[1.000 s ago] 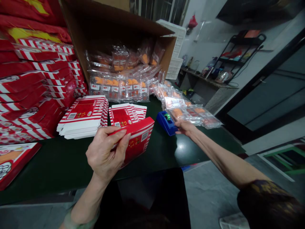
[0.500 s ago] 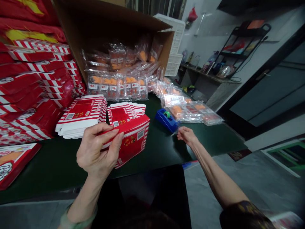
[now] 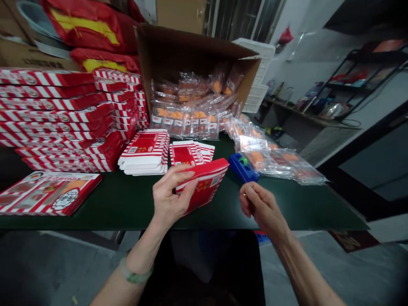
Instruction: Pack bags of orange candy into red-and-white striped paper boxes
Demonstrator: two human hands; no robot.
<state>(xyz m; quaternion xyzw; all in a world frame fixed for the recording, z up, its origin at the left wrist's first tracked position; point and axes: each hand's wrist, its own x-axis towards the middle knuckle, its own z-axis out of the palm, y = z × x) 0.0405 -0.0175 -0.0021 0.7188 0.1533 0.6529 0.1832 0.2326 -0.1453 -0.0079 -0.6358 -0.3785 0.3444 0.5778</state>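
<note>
My left hand (image 3: 172,193) is closed on a red box (image 3: 204,187), thumb in front and fingers over its top edge. The box is tilted above the table, its barcode side facing me. To its right, my right hand (image 3: 259,206) is closed in a pinch, with a small pale glint at the fingertips; the piece of clear tape there barely shows. Just beyond that hand sits a blue tape dispenser (image 3: 244,169) with a green core. Behind the held box lie a few flat red-and-white cartons (image 3: 186,154), beside a taller stack of flat cartons (image 3: 145,146).
Filled striped boxes (image 3: 57,110) are piled at the left, and a single box (image 3: 47,193) lies before them. A large cardboard box (image 3: 197,46) on its side holds clear food packs (image 3: 185,121). More packs (image 3: 280,159) spread across the table's right (image 3: 312,208).
My right hand has drawn back from the tape dispenser toward me and the box. My left hand still grips the box. The view has swung left.
</note>
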